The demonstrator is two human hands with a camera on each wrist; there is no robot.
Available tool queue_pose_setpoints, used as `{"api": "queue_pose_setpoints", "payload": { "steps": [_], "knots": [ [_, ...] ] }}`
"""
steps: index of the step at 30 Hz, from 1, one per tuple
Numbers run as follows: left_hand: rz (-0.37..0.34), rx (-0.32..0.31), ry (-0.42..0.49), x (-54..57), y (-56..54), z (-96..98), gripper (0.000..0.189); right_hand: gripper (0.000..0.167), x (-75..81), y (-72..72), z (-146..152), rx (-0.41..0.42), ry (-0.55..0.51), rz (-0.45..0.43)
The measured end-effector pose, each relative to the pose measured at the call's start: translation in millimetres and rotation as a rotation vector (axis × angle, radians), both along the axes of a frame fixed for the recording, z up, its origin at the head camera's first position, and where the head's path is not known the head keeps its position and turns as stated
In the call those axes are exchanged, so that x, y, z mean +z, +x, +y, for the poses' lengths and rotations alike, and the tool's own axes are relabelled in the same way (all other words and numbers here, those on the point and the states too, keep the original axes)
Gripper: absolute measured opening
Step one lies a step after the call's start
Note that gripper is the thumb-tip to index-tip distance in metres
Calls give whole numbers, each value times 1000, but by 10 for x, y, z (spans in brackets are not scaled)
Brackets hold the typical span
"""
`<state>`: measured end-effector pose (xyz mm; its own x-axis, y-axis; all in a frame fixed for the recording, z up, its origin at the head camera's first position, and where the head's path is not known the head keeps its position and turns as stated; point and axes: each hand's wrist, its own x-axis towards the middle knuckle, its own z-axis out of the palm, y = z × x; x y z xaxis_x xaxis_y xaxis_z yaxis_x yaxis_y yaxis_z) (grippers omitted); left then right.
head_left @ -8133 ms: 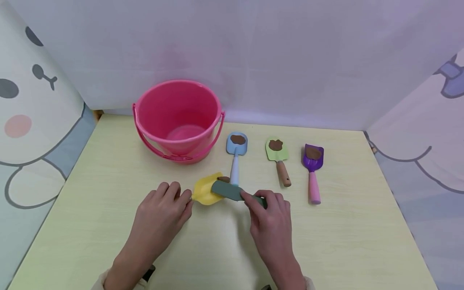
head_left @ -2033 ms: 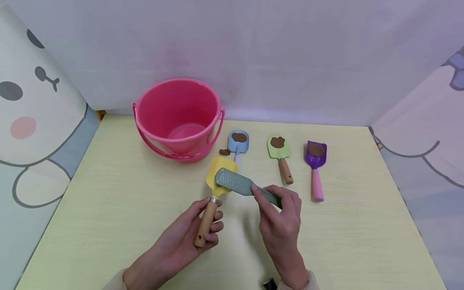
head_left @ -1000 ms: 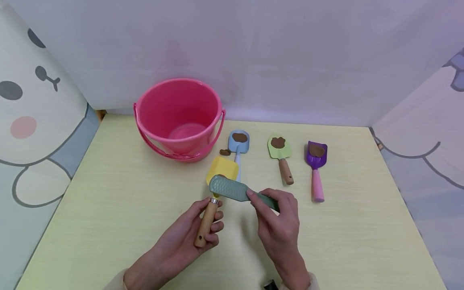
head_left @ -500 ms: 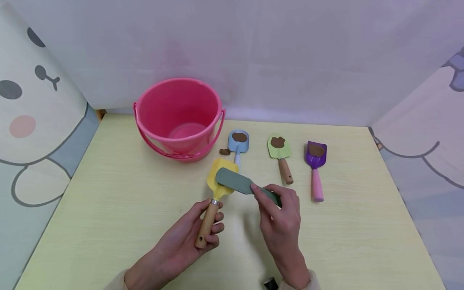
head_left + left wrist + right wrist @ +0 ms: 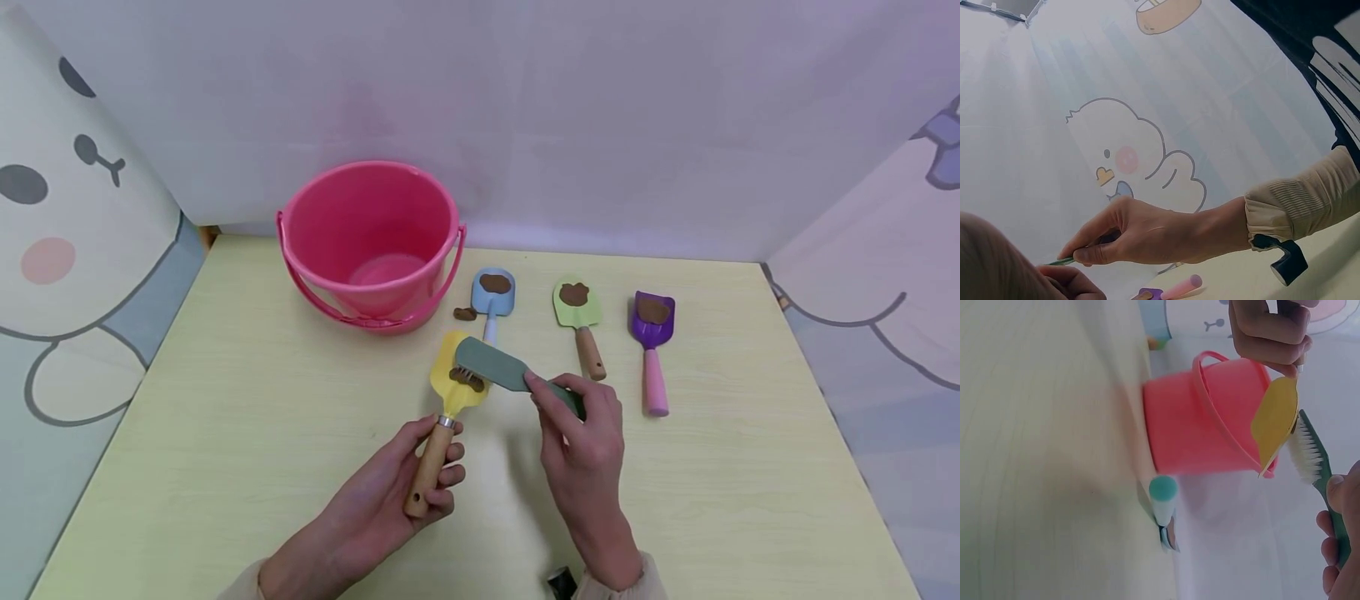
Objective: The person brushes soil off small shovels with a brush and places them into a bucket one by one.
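My left hand [image 5: 378, 504] grips the wooden handle of a small yellow toy shovel [image 5: 444, 375], palm turned up and thumb along the handle. Its blade points away from me, with a brown patch [image 5: 467, 381] near the neck. My right hand [image 5: 585, 446] pinches the handle of a dark green brush [image 5: 495, 367], whose bristles meet that patch. In the right wrist view, the brush's white bristles [image 5: 1305, 453] face the shovel blade [image 5: 1275, 419]. The left wrist view shows my right hand [image 5: 1141, 231] side-on, while the brush head is hidden.
A pink bucket [image 5: 360, 310] stands at the back left. A brown piece [image 5: 465, 314] lies between it and a blue shovel [image 5: 482, 304]. Green [image 5: 564, 312] and purple [image 5: 651, 333] shovels lie to the right, all three bearing brown patches. Fabric walls surround the table [image 5: 225, 375].
Earlier my left hand held the shovel knuckles up, blade pointing right; now palm up, blade pointing away. A brown piece now lies by the bucket. The brush has stroked up and down the blade.
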<state>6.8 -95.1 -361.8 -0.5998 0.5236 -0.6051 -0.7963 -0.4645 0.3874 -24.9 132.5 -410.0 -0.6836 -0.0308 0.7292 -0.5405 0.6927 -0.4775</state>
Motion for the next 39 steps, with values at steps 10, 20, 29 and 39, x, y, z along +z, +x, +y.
{"api": "queue_pose_setpoints", "payload": {
  "steps": [10, 20, 29, 39],
  "knots": [
    [7, -4, 5, -3, 9, 9, 48, 41, 9, -21, 20, -41, 14, -1],
    [18, -6, 3, -24, 8, 7, 44, 21, 37, 11, 36, -43, -59, 62],
    [16, 5, 4, -29, -3, 5, 46, 22, 44, 37, 14, -11, -100, 103],
    [26, 7, 4, -30, -11, 1, 46, 22, 26, 52, 0, 106, -82, 106]
  ]
}}
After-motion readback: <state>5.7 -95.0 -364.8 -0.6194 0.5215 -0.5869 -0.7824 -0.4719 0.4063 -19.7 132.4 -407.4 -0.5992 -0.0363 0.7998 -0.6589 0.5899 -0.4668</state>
